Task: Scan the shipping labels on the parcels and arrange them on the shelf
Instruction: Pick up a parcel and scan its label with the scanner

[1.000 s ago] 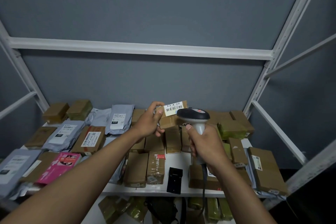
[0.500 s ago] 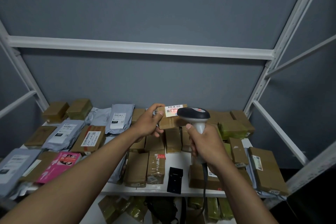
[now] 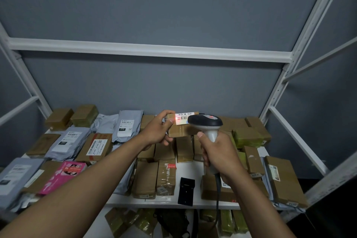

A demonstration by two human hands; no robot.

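My left hand [image 3: 157, 130] grips a small brown cardboard parcel [image 3: 180, 129] by its left end, held up above the shelf. Its white shipping label [image 3: 183, 117] faces up and a red scan light falls on the barcode. My right hand [image 3: 218, 152] holds the handle of a grey barcode scanner [image 3: 205, 121], whose dark head sits right beside the label. The scanner's cable hangs down past the shelf's front edge.
The white metal shelf [image 3: 166, 201] carries many parcels: brown boxes [image 3: 286, 179] at right and centre, grey mailer bags [image 3: 126, 124] and a pink package [image 3: 61, 177] at left. A black holder [image 3: 186, 190] lies near the front edge. More parcels lie on the lower level.
The parcel has tilted so its label faces up more, and the scanner's red light came on across the barcode. Both hands stay almost where they were.
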